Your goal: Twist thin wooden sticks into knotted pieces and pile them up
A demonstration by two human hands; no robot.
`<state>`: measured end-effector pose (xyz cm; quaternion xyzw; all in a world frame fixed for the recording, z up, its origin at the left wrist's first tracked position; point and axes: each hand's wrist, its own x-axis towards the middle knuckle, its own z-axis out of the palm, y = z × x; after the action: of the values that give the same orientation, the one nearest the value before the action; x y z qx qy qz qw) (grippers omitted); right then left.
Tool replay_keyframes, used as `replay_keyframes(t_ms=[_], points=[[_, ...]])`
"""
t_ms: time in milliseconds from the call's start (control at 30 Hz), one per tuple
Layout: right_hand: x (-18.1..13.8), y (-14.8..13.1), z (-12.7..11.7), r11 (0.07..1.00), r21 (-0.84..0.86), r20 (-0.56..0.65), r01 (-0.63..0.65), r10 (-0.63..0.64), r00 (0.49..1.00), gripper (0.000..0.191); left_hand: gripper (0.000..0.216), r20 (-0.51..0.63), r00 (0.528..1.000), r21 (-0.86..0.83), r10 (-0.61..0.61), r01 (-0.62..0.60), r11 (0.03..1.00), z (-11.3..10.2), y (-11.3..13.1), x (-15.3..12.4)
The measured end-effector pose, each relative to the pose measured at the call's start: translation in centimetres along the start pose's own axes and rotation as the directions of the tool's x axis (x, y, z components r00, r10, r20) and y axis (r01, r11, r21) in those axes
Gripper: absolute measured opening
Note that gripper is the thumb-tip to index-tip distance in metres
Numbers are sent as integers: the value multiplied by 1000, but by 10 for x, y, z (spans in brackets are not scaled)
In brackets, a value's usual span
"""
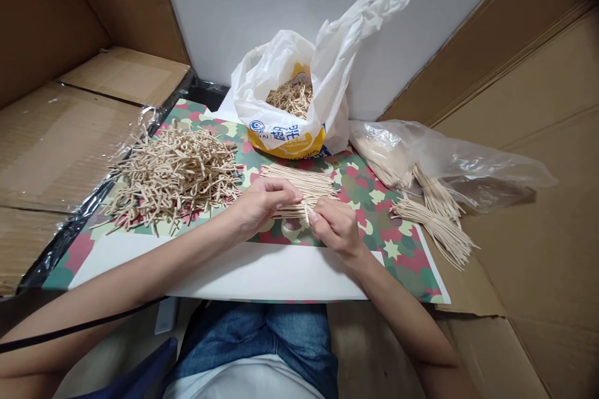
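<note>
Near the worktop's (262, 274) front edge, the right hand (337, 229) pinches the near ends of a flat row of thin sticks (304, 186), its fingers curled around them. The left hand (262, 201) sits just beside it, fingers closed over the same row from the left. The row runs from both hands toward the worktop's middle. A loose stick pile (174, 176) covers the left side, fanned bundles (437, 230) lie at the right edge, and a white bag (290, 75) of sticks stands at the far edge.
</note>
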<state>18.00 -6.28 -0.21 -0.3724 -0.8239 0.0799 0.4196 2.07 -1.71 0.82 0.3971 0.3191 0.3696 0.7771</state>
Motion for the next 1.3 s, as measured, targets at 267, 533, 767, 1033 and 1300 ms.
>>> replay_keyframes(t_ms=[267, 533, 767, 1033, 1300], points=[[-1, -1, -2, 1000, -28, -9, 13, -13, 1000, 27, 10, -17, 1000, 13, 20, -20, 1000, 2, 0, -1], [0, 1, 0, 995, -87, 41, 40, -36, 999, 24, 16, 124, 992, 110, 15, -29, 994, -9, -3, 2], [0, 7, -1, 988, -154, 58, 18, -9, 998, 22, 25, 273, 961, 180, -44, -6, 984, -11, 4, 1], [-2, 10, -2, 995, -103, 163, 6, 11, 987, 23, 22, 403, 886, 615, 229, -448, 650, -14, 19, -1], [-1, 8, -1, 997, -73, 178, 6, 7, 984, 26, 23, 297, 928, 508, 224, -353, 786, -13, 8, 2]])
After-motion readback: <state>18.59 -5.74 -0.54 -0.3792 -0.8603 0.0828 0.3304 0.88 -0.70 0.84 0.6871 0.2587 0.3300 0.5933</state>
